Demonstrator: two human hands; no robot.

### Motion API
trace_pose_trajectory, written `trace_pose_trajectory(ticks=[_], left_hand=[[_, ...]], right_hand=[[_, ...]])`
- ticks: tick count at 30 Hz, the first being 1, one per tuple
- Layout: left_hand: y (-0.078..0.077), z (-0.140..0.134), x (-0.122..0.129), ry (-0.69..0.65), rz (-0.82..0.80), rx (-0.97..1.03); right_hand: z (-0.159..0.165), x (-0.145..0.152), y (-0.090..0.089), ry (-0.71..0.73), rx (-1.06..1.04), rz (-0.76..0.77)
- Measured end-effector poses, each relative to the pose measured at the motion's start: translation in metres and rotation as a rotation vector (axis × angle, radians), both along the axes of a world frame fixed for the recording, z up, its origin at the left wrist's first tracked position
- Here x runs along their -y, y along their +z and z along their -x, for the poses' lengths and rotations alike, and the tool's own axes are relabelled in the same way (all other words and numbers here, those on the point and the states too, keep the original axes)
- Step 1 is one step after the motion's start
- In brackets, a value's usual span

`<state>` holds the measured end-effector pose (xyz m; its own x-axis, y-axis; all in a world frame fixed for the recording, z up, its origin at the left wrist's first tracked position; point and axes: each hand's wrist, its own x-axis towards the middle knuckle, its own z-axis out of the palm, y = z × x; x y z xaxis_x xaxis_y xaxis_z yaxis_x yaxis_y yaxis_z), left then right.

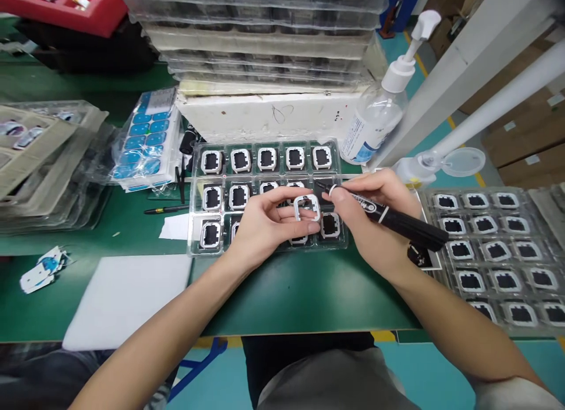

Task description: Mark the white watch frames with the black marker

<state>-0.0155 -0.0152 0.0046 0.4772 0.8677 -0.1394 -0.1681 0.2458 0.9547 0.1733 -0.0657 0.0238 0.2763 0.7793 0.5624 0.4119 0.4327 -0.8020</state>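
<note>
We hold the white frame (308, 199) in a pinch: the left hand's (267, 222) thumb is at its lower edge, with fingers curled behind it. The right hand (373, 242) pinches the black pen (399, 225) between thumb and fingers, the dark tip just up and right of the left fingertips.

That closeness looks like our main risk. If either hand twitched, the tip could streak the frame or our own left fingertips — and ink on skin would likely travel to whatever else we handled. (Tip and frame look apart from this angle, though depth is hard to judge.)

The grip is the second worry. We have only a thin rim, so squeezing harder on one side could make it twist or spring out; it would probably fall on the tray (194, 230) below our fingers and knock the seated frames (267, 150).

The pen's tail juts past the right hand toward the second tray (484, 267), so a careless turn of the wrist could catch an edge. The bottle (375, 122), beyond the right fingers, could be bumped if we reached forward too fast.
</note>
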Motion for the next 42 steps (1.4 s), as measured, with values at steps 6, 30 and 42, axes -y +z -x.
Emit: trace_pose_trajectory(ticks=[6,30,42], left_hand=[[-0.004,-0.001,-0.001,0.202,-0.747,-0.351],[0.003,0.04,-0.063,0.437,-1.09,-1.127],[-0.009,0.106,-0.112,0.564,-0.742,-1.116]], right_hand=[[-0.007,-0.014,-0.003,-0.074,-0.207,-0.065],[-0.009,-0.005,-0.001,-0.139,0.047,-0.147],[-0.009,-0.003,-0.009,-0.109,0.134,-0.14]])
